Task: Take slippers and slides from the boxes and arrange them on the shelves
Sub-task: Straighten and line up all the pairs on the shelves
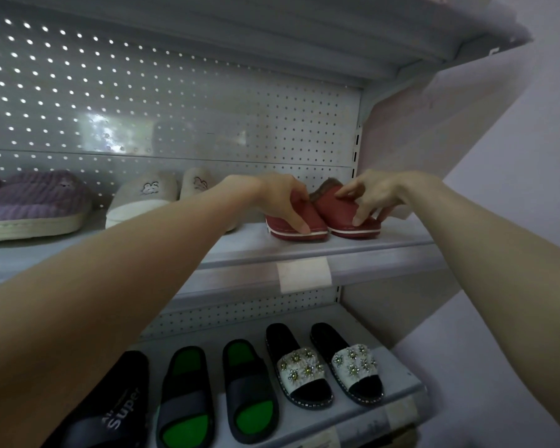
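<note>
Both hands are up on the middle shelf [385,245] right now, each one on a red slipper with a furry lining: the left hand [283,198] has its fingers curled over the top of the left red slipper [299,226], thumb down near the white sole stripe, and the right hand [374,195] is pinching the upper of the right red slipper [348,218] the same way. The pair sits touching, toes toward the shelf's front edge, and looks basically placed already. To finish this well I'd just nudge the two toes level with each other and square to the edge, then let go gently so nothing skids (that shelf looks slick). Left of the left hand are the cream slippers [143,198], and further left the purple slippers [36,205], so match that spacing. Below the hands, the lower shelf [401,383] holds the beaded slides [327,363] and green-soled slides [217,392].
</note>
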